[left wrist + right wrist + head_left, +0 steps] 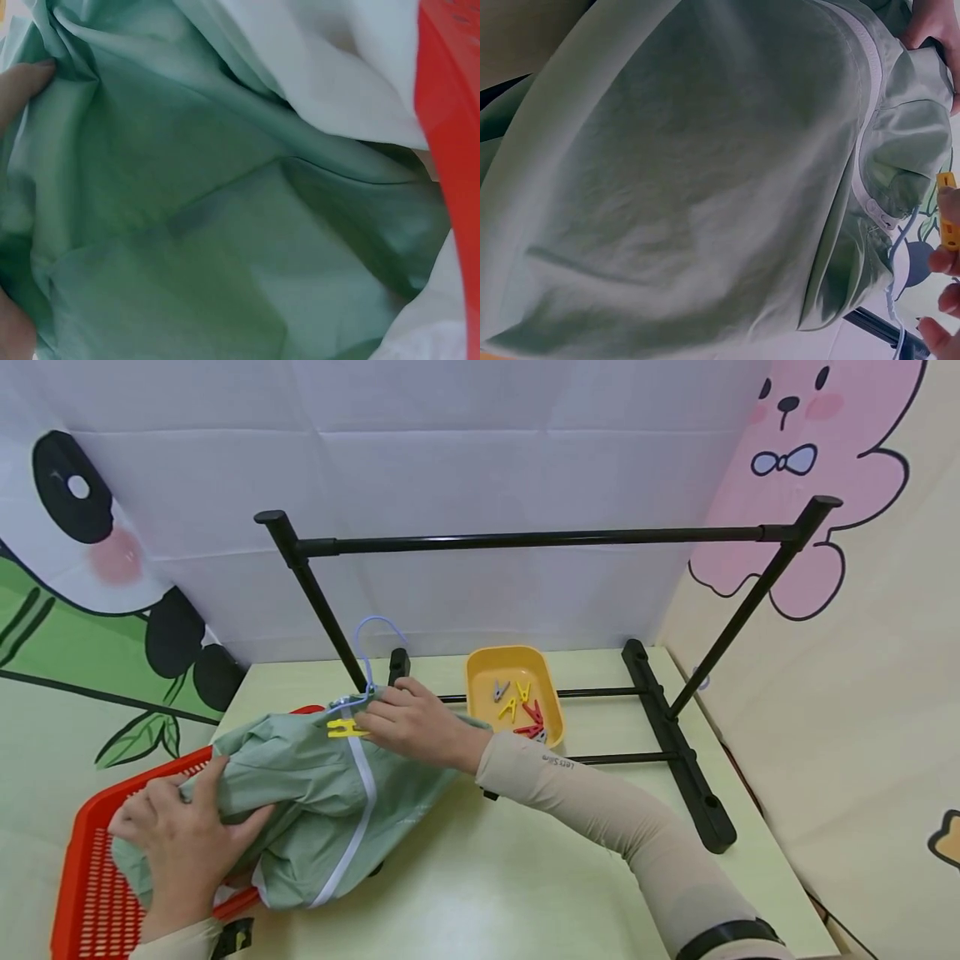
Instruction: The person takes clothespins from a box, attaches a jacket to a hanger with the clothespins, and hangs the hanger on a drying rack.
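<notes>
A light green jacket (pixel 300 777) with a white zipper strip hangs from a blue hanger (pixel 367 652), its lower part over a red basket. My left hand (pixel 183 827) grips the jacket on the basket side; in the left wrist view its fingertips (pixel 34 79) show at the edge of the green cloth (pixel 172 150). Between the thumb and fingers of my right hand (pixel 420 722) is a yellow clothespin (pixel 345 728), close to the hanger and the top of the zipper. The right wrist view shows this clothespin (pixel 948 210) beside the jacket (pixel 705 187).
A black rack (pixel 525 539) stands across the table (pixel 465 877). Behind my right hand, a yellow tray (pixel 551 693) holds several small clothespins (pixel 507 708) in yellow, red and grey. The red basket (pixel 86 868) at the left contains white cloth (pixel 337 67).
</notes>
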Action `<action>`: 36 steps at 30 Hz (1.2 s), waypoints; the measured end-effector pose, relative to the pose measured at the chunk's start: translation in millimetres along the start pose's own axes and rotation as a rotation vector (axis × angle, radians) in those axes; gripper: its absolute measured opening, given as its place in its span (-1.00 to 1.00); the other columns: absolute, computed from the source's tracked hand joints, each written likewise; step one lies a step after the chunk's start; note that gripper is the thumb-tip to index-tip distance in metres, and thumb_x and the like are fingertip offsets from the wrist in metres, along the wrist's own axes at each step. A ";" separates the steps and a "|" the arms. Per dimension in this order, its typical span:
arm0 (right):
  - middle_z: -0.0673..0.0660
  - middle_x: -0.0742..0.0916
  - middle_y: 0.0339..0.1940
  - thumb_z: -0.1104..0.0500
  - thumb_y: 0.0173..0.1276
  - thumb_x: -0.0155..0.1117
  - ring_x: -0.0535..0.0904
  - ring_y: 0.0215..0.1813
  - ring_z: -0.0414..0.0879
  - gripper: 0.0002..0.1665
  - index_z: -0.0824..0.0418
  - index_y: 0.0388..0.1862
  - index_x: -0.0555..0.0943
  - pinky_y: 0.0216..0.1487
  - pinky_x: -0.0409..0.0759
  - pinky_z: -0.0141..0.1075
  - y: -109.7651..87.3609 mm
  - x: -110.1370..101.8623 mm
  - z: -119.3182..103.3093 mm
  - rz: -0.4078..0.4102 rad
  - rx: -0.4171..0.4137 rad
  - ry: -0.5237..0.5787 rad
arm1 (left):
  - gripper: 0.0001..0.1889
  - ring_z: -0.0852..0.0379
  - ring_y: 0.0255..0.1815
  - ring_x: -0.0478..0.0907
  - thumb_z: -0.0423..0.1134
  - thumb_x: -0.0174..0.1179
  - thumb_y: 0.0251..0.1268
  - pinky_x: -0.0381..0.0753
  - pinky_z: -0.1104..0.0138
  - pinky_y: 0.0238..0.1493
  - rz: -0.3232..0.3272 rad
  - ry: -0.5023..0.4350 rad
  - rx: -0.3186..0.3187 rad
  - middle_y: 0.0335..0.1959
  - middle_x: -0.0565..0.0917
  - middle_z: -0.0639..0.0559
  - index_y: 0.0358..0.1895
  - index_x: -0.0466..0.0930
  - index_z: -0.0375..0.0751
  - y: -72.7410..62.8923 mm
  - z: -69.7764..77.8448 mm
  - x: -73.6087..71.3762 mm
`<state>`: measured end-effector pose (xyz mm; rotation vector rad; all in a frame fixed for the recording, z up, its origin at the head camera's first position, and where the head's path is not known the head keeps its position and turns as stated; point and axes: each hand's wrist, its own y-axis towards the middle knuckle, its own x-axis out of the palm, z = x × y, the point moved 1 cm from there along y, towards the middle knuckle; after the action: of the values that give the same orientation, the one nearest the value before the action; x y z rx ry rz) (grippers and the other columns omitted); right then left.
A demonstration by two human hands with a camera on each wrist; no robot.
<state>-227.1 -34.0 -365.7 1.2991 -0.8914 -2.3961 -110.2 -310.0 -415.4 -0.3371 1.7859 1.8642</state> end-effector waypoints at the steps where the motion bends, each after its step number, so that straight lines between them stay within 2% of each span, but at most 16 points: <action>1: -0.10 0.71 -0.23 0.04 0.47 0.21 0.54 -0.17 -0.19 -0.80 0.09 -0.05 0.64 0.03 0.37 -0.28 0.6 -0.4 0.1 0.001 0.002 0.001 | -0.14 -0.55 -0.26 0.12 0.55 -0.17 0.22 -0.01 -0.39 -0.21 -0.003 -0.002 0.001 -0.34 0.19 -0.51 0.22 0.41 -0.15 0.3 0.4 -0.3; 14: -0.13 0.73 -0.20 0.01 0.49 0.19 0.51 -0.20 -0.19 -0.77 0.07 -0.03 0.65 0.05 0.38 -0.29 5.2 0.0 1.4 0.018 0.004 -0.045 | -0.18 -0.50 -0.28 0.12 0.53 -0.17 0.25 -0.03 -0.34 -0.24 0.058 -0.006 0.035 -0.35 0.20 -0.50 0.17 0.44 -0.14 4.4 4.4 0.9; 19: -0.12 0.73 -0.23 0.03 0.49 0.20 0.49 -0.23 -0.19 -0.80 0.08 -0.06 0.65 0.04 0.38 -0.29 6.2 -1.0 2.0 0.021 0.011 -0.027 | -0.20 -0.46 -0.29 0.11 0.52 -0.17 0.26 -0.04 -0.31 -0.27 0.083 -0.005 0.055 -0.36 0.20 -0.48 0.15 0.44 -0.13 6.2 6.9 1.8; 30: -0.11 0.73 -0.26 0.06 0.52 0.16 0.48 -0.27 -0.18 -0.83 0.08 -0.10 0.65 -0.03 0.36 -0.29 9.7 -4.4 1.8 0.011 0.002 -0.036 | -0.23 -0.43 -0.29 0.09 0.49 -0.18 0.29 -0.07 -0.30 -0.27 0.089 -0.003 0.071 -0.35 0.19 -0.47 0.16 0.45 -0.14 8.6 11.7 -0.5; 36: -0.10 0.75 -0.25 0.08 0.53 0.15 0.48 -0.27 -0.18 -0.84 0.09 -0.14 0.64 -0.04 0.36 -0.29 11.6 -7.0 2.0 0.017 -0.009 -0.037 | -0.23 -0.41 -0.32 0.07 0.49 -0.18 0.29 -0.08 -0.28 -0.29 0.113 0.000 0.077 -0.37 0.19 -0.46 0.12 0.46 -0.15 10.0 13.4 -0.8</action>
<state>-225.4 -38.6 -352.9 1.2425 -0.8969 -2.4159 -112.5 -296.9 -405.2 -0.2119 1.9068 1.8651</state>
